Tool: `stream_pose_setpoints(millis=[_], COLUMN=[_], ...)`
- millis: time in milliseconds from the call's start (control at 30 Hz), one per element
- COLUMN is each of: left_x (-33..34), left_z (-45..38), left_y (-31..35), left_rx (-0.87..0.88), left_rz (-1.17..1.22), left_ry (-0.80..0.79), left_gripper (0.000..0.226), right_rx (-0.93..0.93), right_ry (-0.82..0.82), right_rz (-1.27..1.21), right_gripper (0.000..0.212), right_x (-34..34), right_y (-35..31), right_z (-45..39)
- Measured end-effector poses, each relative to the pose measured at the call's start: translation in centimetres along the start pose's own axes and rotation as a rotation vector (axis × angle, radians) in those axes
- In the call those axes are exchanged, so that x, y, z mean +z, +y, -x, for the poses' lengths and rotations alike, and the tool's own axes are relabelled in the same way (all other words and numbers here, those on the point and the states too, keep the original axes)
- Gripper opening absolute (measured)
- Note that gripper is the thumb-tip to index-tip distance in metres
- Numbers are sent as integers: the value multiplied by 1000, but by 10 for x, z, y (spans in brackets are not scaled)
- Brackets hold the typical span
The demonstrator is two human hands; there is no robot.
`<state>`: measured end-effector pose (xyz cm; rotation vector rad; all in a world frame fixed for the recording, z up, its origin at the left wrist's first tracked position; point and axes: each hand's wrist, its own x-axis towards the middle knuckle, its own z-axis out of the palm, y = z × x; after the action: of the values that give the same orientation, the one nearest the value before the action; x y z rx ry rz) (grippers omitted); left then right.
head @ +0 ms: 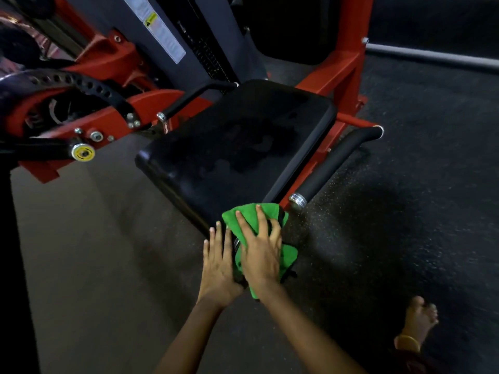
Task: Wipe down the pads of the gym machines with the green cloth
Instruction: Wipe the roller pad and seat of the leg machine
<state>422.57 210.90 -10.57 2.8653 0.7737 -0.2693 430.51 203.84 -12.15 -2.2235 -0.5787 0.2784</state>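
Note:
A black seat pad of a red-framed gym machine fills the middle of the view, with damp patches on its top. The green cloth lies over the pad's near corner and hangs down its front. My right hand presses flat on the cloth with fingers spread. My left hand lies just to its left, fingers straight, against the pad's front edge beside the cloth.
A black foam-covered handle with a chrome end runs along the seat's right side. A second handle sits at the left. A perforated adjustment arm and yellow knob are at left. My bare foot stands on the dark rubber floor.

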Motion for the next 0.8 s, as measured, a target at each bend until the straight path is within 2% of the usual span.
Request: stream_pose_setpoints(millis=[167, 333, 500, 600, 700, 800], left_x=[2, 6, -11, -18, -20, -22], left_z=[0, -2, 0, -6, -10, -12], left_y=[12, 35, 55, 66, 79, 93], left_rx=[-84, -210, -383, -514, -647, -728], left_rz=[93, 194, 513, 613, 575, 447], left_ry=[-35, -77, -48, -25, -62, -120], left_gripper=[121, 121, 113, 102, 101, 106], right_rx=[-171, -307, -598, -827, -998, -1091], right_ry=[-92, -227, -517, -688, -828, -916], right_rz=[220, 311, 440, 490, 526, 586], right_gripper=[54, 51, 44, 44, 45, 47], right_x=[-11, -26, -34, -31, -36, -38], right_y=[-11, -9, -33, -52, -54, -54], right_z=[-17, -27, -65, -86, -102, -113])
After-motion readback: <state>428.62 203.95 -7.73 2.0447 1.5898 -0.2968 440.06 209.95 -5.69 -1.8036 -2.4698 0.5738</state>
